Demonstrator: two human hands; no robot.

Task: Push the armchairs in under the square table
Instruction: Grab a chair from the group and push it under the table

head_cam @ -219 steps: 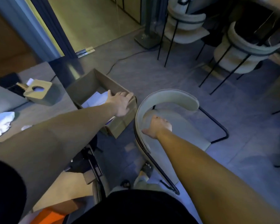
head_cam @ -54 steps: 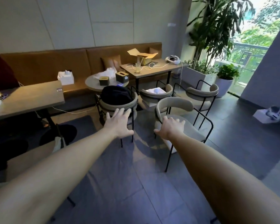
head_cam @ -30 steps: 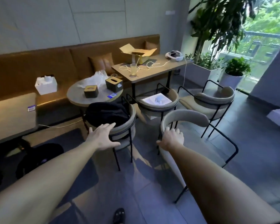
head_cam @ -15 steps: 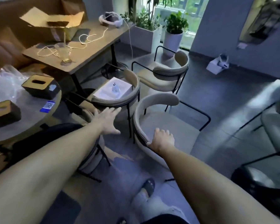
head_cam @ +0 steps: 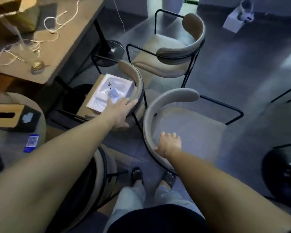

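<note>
One view only, from up on the head. Looking steeply down and a bit forward, past both bare arms to the feet point(head_cam: 151, 178) on the grey floor point(head_cam: 242, 78). Close above the nearest armchair point(head_cam: 188, 130), near the left hand point(head_cam: 120, 113) and right hand point(head_cam: 169, 145). Square table point(head_cam: 71, 37) off at the top left edge. Blurry and bent at the sides.

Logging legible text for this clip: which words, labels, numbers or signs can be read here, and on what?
None can be read.
Blue card on the round table: a printed code pattern, too blurred.
White box on the chair: dark marks, too small.
Tissue box: a pale sticker, illegible.
</note>
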